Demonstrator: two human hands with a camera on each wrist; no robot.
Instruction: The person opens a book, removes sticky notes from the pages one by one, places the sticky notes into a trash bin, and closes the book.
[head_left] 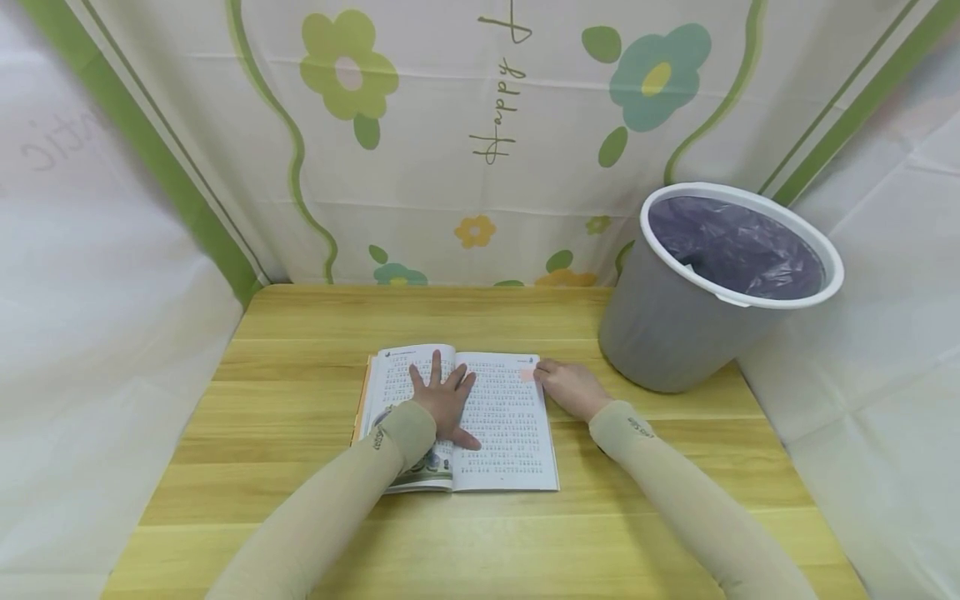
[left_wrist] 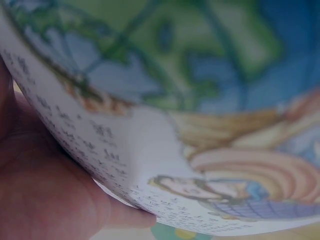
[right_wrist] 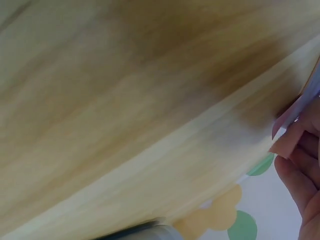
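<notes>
"Book [head_left: 506, 421] first: where is it lying?"

"It's lying open on the table [head_left: 292, 400], and a grey bin [head_left: 660, 333] is standing farther back to its right."

"And what are the hands doing?"

"The left hand [head_left: 446, 404] is resting across the book's middle, fingers spread wide. The right hand [head_left: 573, 390] is pinching a pink paper slip [head_left: 527, 375] at the book's upper right edge."

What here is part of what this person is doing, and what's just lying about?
In use:
open book, under the spread left hand
pink slip, at the book's edge, pinched by the right hand

Probably just there:
grey bin with purple liner, untouched at this moment
flowered curtain behind the table
</notes>
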